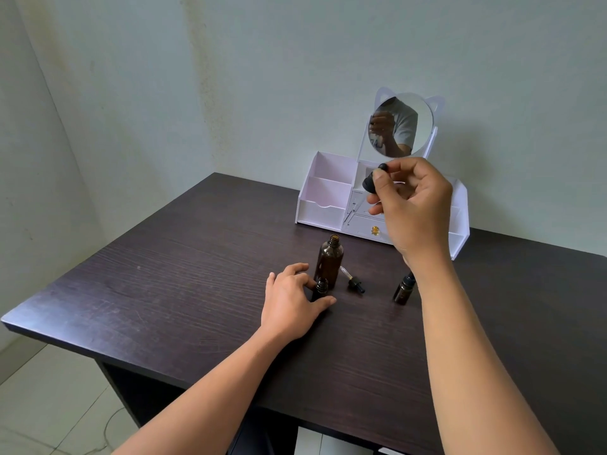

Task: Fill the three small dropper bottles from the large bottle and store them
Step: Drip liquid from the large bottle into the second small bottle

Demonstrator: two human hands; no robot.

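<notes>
Head view: the right hand (pixel 415 205) pinches a dropper (pixel 369 185), tilted tip-down; well below and leftward, the left hand (pixel 292 300) grips the open small bottle (pixel 321 286), upright just beside the large bottle (pixel 331 257).

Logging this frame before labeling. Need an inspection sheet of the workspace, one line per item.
Surface: dark wood-grain table, lightly scuffed.
Job's things: large amber bottle upright, uncapped; small open bottle in front of it; loose dropper cap lying on the table; capped small bottle partly behind the right forearm; third small bottle not seen.
Clutter: nothing seen.
Grippers: left hand grips the small open bottle; right hand pinches a raised dropper.
Cables: possibly a thin cord on the floor tiles.
Surroundings: white organizer with mirror at the table's back; pale walls.
</notes>
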